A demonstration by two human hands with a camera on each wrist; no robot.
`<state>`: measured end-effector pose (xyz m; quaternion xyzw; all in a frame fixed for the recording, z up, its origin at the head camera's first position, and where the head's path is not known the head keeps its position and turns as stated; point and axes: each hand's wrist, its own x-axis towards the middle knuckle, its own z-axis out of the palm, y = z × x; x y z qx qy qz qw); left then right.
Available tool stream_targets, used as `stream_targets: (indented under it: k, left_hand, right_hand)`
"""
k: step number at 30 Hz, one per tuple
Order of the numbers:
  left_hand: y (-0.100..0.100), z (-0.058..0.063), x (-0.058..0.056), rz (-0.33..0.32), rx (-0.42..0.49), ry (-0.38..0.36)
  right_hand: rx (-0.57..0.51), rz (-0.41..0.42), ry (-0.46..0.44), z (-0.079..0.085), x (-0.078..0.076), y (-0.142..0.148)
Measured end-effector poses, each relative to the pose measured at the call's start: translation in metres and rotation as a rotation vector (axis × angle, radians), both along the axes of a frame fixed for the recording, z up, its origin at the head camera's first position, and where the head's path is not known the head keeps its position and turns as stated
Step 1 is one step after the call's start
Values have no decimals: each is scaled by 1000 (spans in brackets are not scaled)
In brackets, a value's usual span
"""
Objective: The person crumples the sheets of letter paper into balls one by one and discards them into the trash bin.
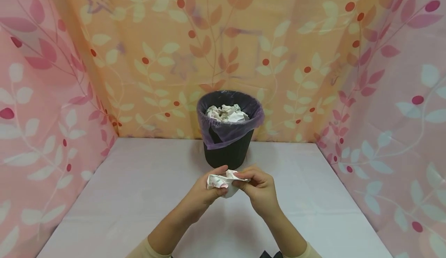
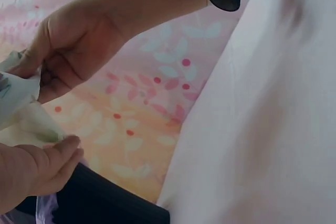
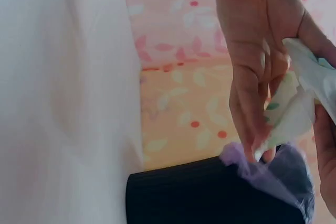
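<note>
In front of me both hands hold a partly crumpled piece of white paper [image 1: 230, 190] with faint coloured print. My left hand [image 1: 205, 190] grips its left side, the thumb lying over the front edge. My right hand [image 1: 260, 191] pinches the right side between thumb and fingers. The left wrist view shows folded paper [image 2: 21, 95] between the right hand [image 2: 84, 45] above and the left hand [image 2: 31, 171] below. From the right wrist, the left hand [image 3: 252, 51] has its fingers along the paper [image 3: 294, 119].
Just beyond the hands a black bin [image 1: 226, 155] stands on the white table [image 1: 146, 180]. Its purple liner [image 1: 256, 118] folds over the rim, and crumpled papers [image 1: 228, 113] fill the inside. Patterned cloth [image 1: 167, 76] hangs at the back and both sides.
</note>
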<state>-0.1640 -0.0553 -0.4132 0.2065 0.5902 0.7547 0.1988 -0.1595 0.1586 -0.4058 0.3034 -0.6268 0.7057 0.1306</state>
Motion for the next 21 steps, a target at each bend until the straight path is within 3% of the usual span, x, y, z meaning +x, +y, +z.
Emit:
stream_targets:
  k: [3, 5, 9, 11, 14, 17, 19, 21]
  left_hand:
    - [1, -2, 0, 17, 8, -7]
    - [2, -1, 0, 26, 42, -9]
    - [2, 2, -1, 101, 73, 26]
    - [2, 3, -2, 203, 44, 68]
    - [0, 3, -5, 415, -53, 164]
    - [0, -2, -5, 617, -129, 264]
    - [1, -5, -4, 709, -163, 355]
    - [5, -9, -1, 762, -203, 445]
  right_hand:
    - [-9, 72, -13, -4, -1, -4]
    - [24, 80, 55, -3, -3, -4]
    - [227, -29, 271, 3, -6, 1]
    - [346, -116, 318, 7, -5, 2]
    - [455, -226, 265, 9, 1, -1]
    - [490, -298, 137, 11, 10, -10]
    - [474, -303, 43, 11, 16, -16]
    - [478, -305, -42, 10, 22, -21]
